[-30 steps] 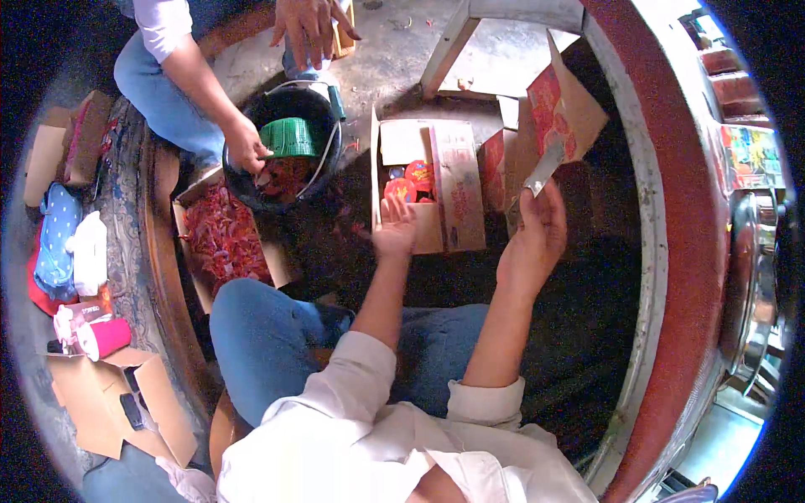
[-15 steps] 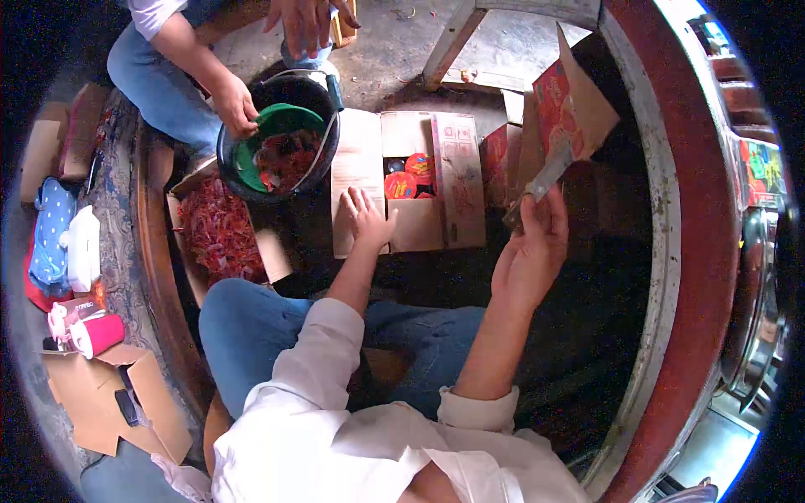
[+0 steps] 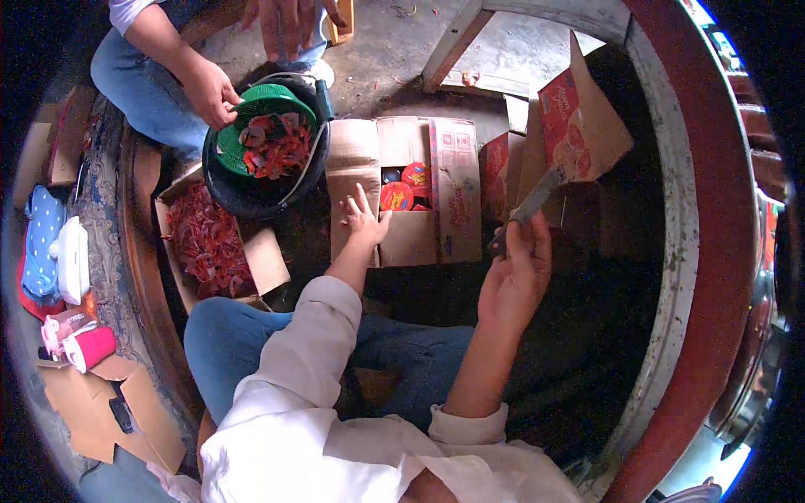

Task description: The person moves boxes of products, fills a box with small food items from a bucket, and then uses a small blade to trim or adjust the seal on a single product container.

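My left hand (image 3: 366, 225) has its fingers spread on the near part of a carton's left flap (image 3: 350, 147), beside the opening. Through the partly opened carton (image 3: 457, 201), red round-topped packs (image 3: 397, 197) show inside. To the right of it, my right hand (image 3: 518, 281) grips a knife (image 3: 541, 194), its flat blade slanting up to the right. The knife's dark handle is partly hidden in my fingers. Behind the blade tip stands another open carton (image 3: 579, 117) with a red printed side and raised flaps.
Another person's hand (image 3: 211, 94) holds a green basket (image 3: 267, 94) of red pieces over a black bucket (image 3: 251, 194). Left of my knee is a carton of red shreds (image 3: 210, 243). A white-edged frame (image 3: 671, 251) curves along the right. Cut cardboard (image 3: 80, 402) lies lower left.
The other person's green basket has come up and tilted in the bucket, showing more red pieces. My right hand with the knife has shifted slightly left and down; my left fingers have spread further.
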